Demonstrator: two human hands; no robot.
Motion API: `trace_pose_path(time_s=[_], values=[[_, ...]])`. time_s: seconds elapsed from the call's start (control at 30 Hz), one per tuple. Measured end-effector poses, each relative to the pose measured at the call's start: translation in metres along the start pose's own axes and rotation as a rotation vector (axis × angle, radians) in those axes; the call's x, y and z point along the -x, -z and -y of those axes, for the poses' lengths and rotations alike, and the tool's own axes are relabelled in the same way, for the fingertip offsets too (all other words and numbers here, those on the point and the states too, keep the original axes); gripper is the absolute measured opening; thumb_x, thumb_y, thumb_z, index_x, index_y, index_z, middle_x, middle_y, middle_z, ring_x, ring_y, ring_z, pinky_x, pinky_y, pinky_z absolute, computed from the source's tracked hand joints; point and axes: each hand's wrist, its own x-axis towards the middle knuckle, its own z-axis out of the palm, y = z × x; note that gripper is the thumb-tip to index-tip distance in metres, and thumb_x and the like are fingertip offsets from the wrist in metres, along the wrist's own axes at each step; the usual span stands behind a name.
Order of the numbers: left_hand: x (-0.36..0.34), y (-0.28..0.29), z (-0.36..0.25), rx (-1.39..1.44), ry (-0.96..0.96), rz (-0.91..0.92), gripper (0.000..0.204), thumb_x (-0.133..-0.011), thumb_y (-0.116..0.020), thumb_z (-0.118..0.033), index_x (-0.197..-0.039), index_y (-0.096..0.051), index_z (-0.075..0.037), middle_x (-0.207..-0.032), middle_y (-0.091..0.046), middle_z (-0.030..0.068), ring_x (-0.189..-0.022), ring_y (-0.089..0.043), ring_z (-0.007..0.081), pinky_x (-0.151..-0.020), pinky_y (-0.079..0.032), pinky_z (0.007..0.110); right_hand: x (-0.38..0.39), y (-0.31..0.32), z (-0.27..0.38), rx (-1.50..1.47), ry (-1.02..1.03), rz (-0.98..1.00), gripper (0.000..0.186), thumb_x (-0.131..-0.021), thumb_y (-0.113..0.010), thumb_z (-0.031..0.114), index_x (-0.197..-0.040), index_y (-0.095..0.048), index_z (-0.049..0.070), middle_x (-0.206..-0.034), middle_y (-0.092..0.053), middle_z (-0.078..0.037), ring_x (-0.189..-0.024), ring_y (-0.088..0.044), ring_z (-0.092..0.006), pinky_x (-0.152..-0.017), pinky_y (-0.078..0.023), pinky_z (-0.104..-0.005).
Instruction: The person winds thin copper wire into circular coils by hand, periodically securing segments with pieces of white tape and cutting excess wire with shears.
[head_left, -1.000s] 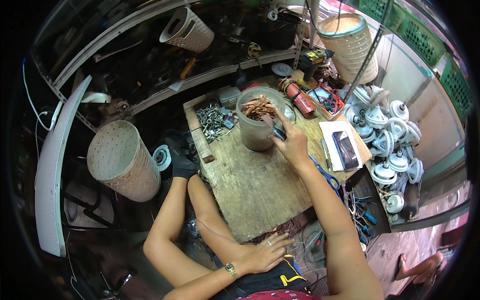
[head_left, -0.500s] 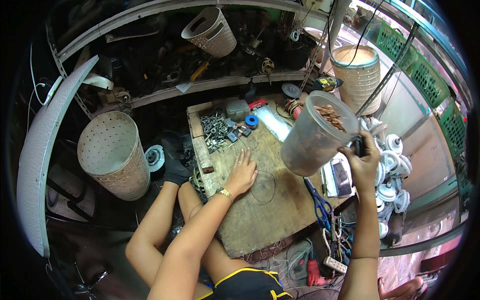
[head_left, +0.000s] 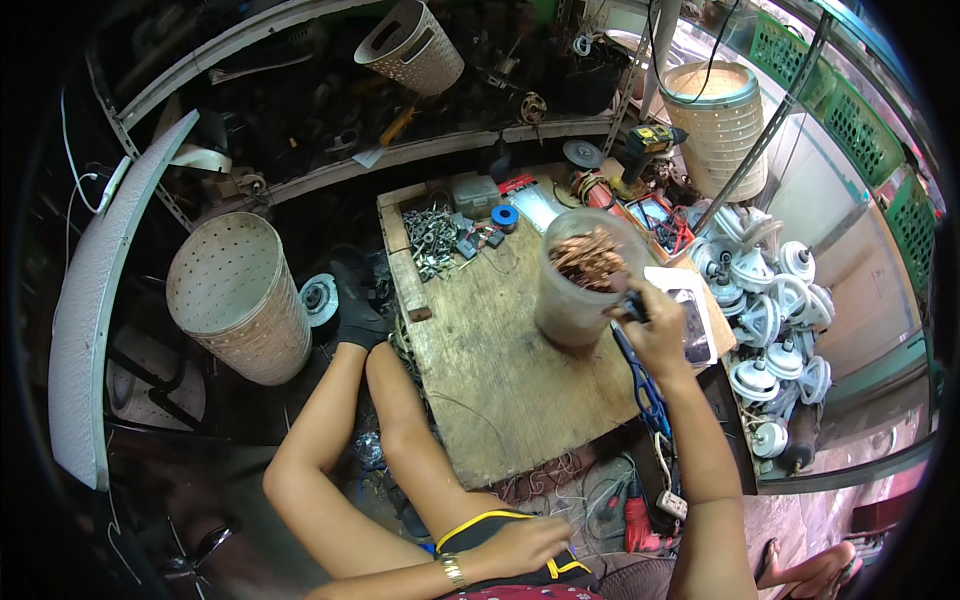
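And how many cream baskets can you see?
3 clearly: a tall basket at left, a slotted basket near the top, a teal-rimmed basket upper right. A pale shape at lower left may be another. Shadows could hide more.

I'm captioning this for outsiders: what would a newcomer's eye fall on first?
Probably the translucent tub heaped with copper-coloured pieces on the wooden table, the right hand at its right side. Next, perhaps, the pile of white round parts right of the table, and the tall perforated basket to its left.
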Motion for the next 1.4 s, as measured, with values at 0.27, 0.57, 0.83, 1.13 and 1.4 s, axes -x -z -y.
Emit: trace_pose_path(time_s=[0.27,0.57,0.83,1.13,1.4], values=[[0.061,0.071,-0.038,0.593,0.202,-1.115,0.007,-0.091,-0.056,-0.008,-0.092,-0.057,-0.001,-0.074,-0.055,-0.0024,-0.062,-0.048,0.0041,-0.055,-0.038,0.019,0.036,-0.017,0.053,-0.203,-0.244,-0.127,0.046,-0.071,-0.076,0.013,-0.111,-0.055,0.003,-0.077,-0.062,-0.013,-0.068,-0.062,-0.0252,-0.061,-0.047,-0.0359],[0.043,0.045,-0.038,0.533,-0.014,-1.252,0.004,-0.088,-0.06,-0.004,-0.091,-0.058,-0.002,-0.069,-0.058,-0.0007,-0.058,-0.052,0.0059,-0.05,-0.041,0.02,0.163,-0.003,0.157,-1.784,-1.383,0.556,0.046,-0.091,-0.055,0.042,-0.102,-0.057,-0.003,-0.078,-0.061,-0.014,-0.043,-0.04,-0.0108,-0.04,-0.034,-0.0236],[0.063,0.048,-0.046,0.195,0.154,-0.967,0.006,-0.087,-0.059,-0.004,-0.087,-0.06,0.002,-0.073,-0.064,0.0053,-0.064,-0.057,0.0091,-0.06,-0.045,0.024,0.144,-0.005,0.152,-1.747,-1.214,0.111,0.028,-0.091,-0.059,0.027,-0.102,-0.059,0.001,-0.086,-0.064,-0.013,-0.046,-0.045,-0.0104,-0.043,-0.036,-0.0242],[0.062,0.022,-0.009,0.204,0.365,-0.952,0.011,-0.089,-0.057,-0.01,-0.093,-0.061,-0.001,-0.063,-0.06,0.0069,-0.056,-0.056,0.0119,-0.055,-0.044,0.027,0.131,-0.046,0.109,-0.534,-0.739,0.201,0.015,-0.087,-0.057,0.01,-0.087,-0.067,-0.001,-0.071,-0.065,-0.014,-0.06,-0.061,-0.0245,-0.058,-0.046,-0.032],[0.046,0.043,0.021,-0.113,0.377,-0.729,0.015,-0.085,-0.059,-0.014,-0.096,-0.062,-0.004,-0.089,-0.062,0.013,-0.079,-0.058,0.0292,-0.071,-0.046,0.037,0.141,-0.064,0.042,-0.317,-0.735,0.228,0.019,-0.087,-0.058,0.017,-0.085,-0.067,0.0,-0.077,-0.066,-0.019,-0.072,-0.065,-0.0307,-0.067,-0.048,-0.0362]])
